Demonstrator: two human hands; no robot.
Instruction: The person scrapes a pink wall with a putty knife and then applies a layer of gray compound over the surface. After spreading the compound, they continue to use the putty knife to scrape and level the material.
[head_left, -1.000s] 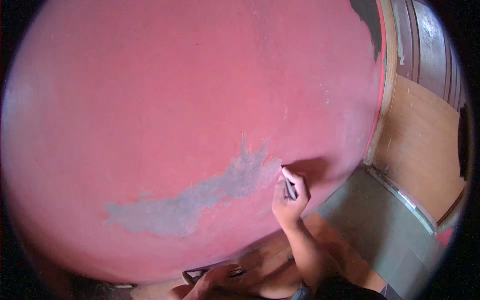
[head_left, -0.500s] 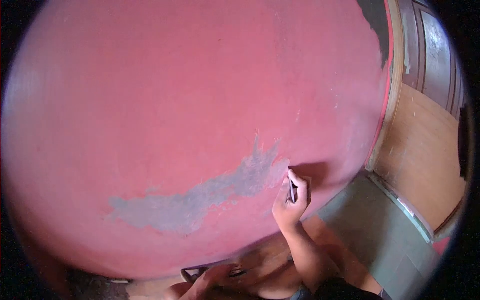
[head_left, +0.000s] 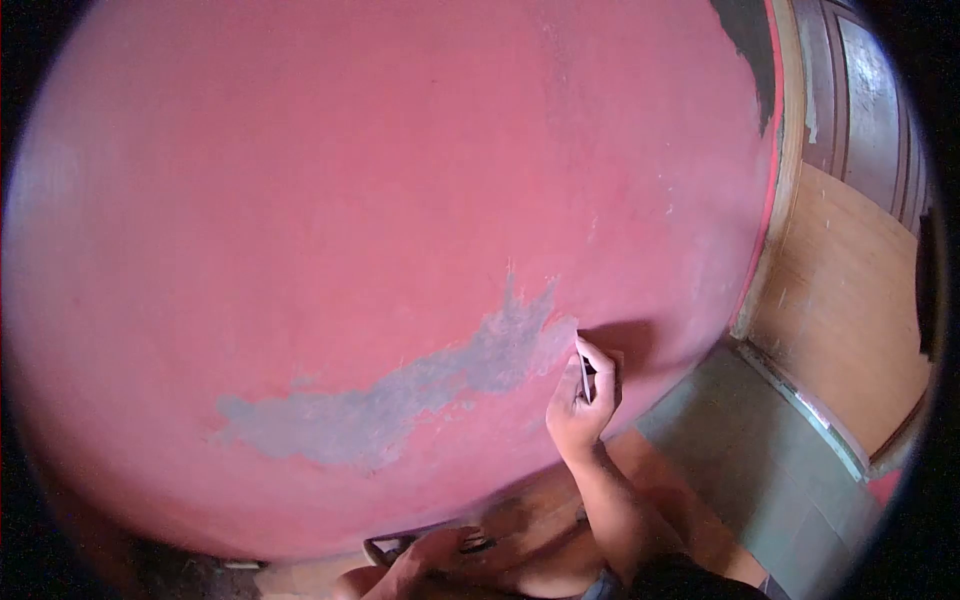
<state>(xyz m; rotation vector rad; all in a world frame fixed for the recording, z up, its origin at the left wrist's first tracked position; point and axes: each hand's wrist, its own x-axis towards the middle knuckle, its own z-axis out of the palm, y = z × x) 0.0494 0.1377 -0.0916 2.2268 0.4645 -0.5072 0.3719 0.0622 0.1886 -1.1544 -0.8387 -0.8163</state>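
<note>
My right hand [head_left: 582, 395] is closed on a thin, flat scraper-like tool [head_left: 586, 375], its tip against the red wall [head_left: 350, 220]. Left of the hand a long grey patch [head_left: 380, 410] with ragged edges runs across the lower part of the wall. Low in the view, my left hand [head_left: 450, 548] is beside a dark object with a pale rim [head_left: 378, 552]. Its fingers are partly in shadow, and what they hold, if anything, cannot be made out.
At the right, a wooden frame [head_left: 790, 130] edges the wall, with a tan board [head_left: 840, 300] beyond it. Grey-green floor [head_left: 760, 450] lies below, crossed by a pale strip [head_left: 815, 420]. A dark patch [head_left: 752, 50] shows at the wall's upper right.
The view has shifted very slightly. My right hand stays at nearly the same spot on the wall, with the tool tilted a little differently.
</note>
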